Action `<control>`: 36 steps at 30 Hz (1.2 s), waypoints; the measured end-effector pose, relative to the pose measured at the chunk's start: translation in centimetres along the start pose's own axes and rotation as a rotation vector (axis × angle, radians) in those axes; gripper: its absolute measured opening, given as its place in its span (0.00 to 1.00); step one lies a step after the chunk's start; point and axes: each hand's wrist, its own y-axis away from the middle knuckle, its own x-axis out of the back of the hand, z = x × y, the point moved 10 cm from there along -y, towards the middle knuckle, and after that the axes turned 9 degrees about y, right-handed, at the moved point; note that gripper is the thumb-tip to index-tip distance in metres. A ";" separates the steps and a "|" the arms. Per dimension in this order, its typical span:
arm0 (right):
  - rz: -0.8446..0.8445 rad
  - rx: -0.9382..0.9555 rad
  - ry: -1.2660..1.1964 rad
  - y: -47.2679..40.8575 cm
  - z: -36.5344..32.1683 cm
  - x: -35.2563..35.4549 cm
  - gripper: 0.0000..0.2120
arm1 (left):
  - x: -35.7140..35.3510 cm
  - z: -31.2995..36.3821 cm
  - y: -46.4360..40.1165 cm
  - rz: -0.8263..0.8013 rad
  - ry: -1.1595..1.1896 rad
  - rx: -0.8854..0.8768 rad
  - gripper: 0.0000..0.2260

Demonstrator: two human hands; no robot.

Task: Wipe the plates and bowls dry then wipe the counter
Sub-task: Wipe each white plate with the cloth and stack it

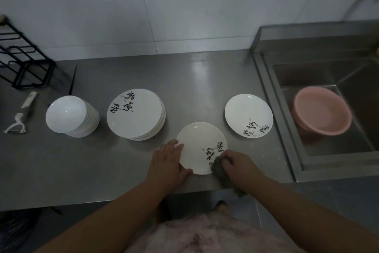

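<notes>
Stainless-steel counter (127, 162) carries a white plate (200, 147) near its front edge. Left hand (168, 160) grips the plate's left rim, thumb on top. Right hand (238, 163) clutches a grey cloth (218, 167) against the plate's right side. Plate stack (136, 114), bowl stack (71, 116) and single plate (249, 115) sit behind.

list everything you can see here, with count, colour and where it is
plate being wiped: 1, white with black script, counter front edge
cloth: 1, grey, on that plate's right rim
single plate: 1, white with black script, beside sink
plate stack: 1, white, counter middle
bowl stack: 1, white, upside down, left of plates
peeler: 1, white, far left
rack: 1, black, back left
basin: 1, pink, in sink
left hand: holds plate's left rim
right hand: grips cloth
</notes>
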 end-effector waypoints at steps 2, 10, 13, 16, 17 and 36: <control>-0.003 -0.136 0.025 -1.6 1.4 1.0 0.05 | 0.0 -1.0 -0.6 -0.046 0.087 0.119 0.44; -0.102 -0.388 0.231 -4.3 3.7 0.1 0.24 | -0.5 -1.7 -3.2 -0.198 0.296 0.283 0.24; -0.203 -0.396 0.268 -4.1 3.4 -0.7 0.23 | -0.7 -1.5 -3.4 -0.203 0.324 0.320 0.21; -0.244 -0.372 0.284 -3.9 3.0 -0.7 0.23 | -0.5 -1.4 -3.2 -0.207 0.358 0.352 0.22; -0.250 -0.367 0.271 -3.8 2.9 -0.6 0.24 | -0.2 -1.3 -3.2 -0.211 0.359 0.353 0.23; 0.360 0.079 -0.429 -0.5 -13.5 21.3 0.06 | 21.6 6.1 -5.3 0.279 1.640 0.247 0.17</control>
